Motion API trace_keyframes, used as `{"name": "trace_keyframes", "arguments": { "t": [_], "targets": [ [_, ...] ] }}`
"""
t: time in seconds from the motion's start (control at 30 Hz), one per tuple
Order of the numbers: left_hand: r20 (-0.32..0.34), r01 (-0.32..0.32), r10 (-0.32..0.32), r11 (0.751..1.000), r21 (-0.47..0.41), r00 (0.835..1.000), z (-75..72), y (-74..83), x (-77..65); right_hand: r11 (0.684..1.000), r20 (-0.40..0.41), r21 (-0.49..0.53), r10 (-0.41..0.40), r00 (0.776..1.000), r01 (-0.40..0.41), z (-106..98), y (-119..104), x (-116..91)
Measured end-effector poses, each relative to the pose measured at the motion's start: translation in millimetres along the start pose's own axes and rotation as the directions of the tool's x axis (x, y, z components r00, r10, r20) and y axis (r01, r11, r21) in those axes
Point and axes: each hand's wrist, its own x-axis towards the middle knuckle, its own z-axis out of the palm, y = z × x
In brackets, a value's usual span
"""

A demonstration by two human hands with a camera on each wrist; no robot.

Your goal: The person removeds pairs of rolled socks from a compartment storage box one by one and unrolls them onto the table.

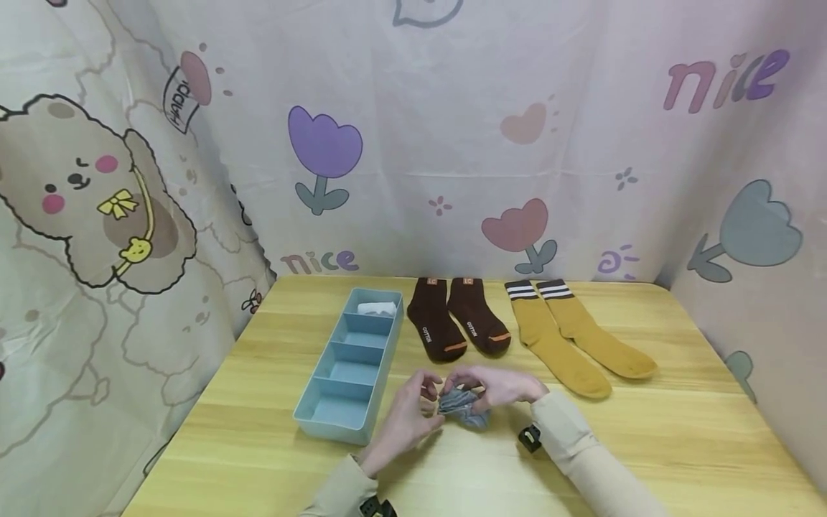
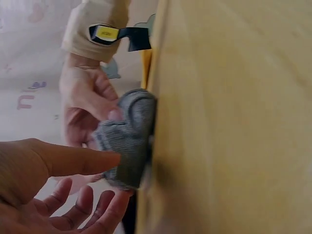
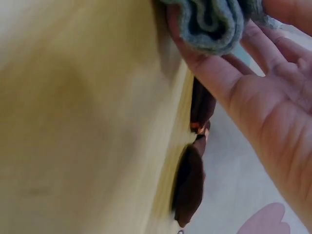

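A grey knit sock (image 1: 470, 416), folded into a small roll, is between both hands just above the table. My left hand (image 1: 410, 411) pinches its left end with thumb and fingertips. From the other side my right hand (image 1: 496, 385) grips the roll, its thumb on the near side and fingers behind. In the left wrist view the ribbed grey sock (image 2: 129, 151) shows its folded layers, with the right hand (image 2: 85, 100) behind it. The right wrist view shows the sock's coiled end (image 3: 214, 41) against the right hand's fingers (image 3: 219, 78).
Left of the hands stands a blue divided box (image 1: 332, 431); a white rolled item (image 1: 377, 309) lies in its far compartment. Two brown socks (image 1: 436, 323) lie flat behind the hands. Two yellow socks with striped cuffs (image 1: 562, 352) lie to their right. Printed curtains (image 1: 400, 143) border the table.
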Motion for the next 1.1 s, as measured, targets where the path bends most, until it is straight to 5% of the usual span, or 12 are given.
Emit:
{"name": "trace_keyframes", "arguments": {
  "t": [0.27,0.83,1.1],
  "targets": [
    [0.022,0.068,-0.066,0.991,-0.113,0.998,12.8,-12.8,4.6,0.998,-0.035,0.060,-0.020,0.999,0.022,5.2,10.9,-5.5],
    [0.046,0.119,-0.116,0.989,-0.091,0.992,9.1,-18.3,7.3,0.989,-0.095,0.144,-0.028,0.995,0.041,9.1,25.4,-13.9],
    [0.047,0.042,-0.042,0.999,-0.008,0.998,6.0,-20.0,6.2,0.990,-0.112,0.141,0.020,0.993,-0.004,6.1,26.7,-19.2]
  ]
}}
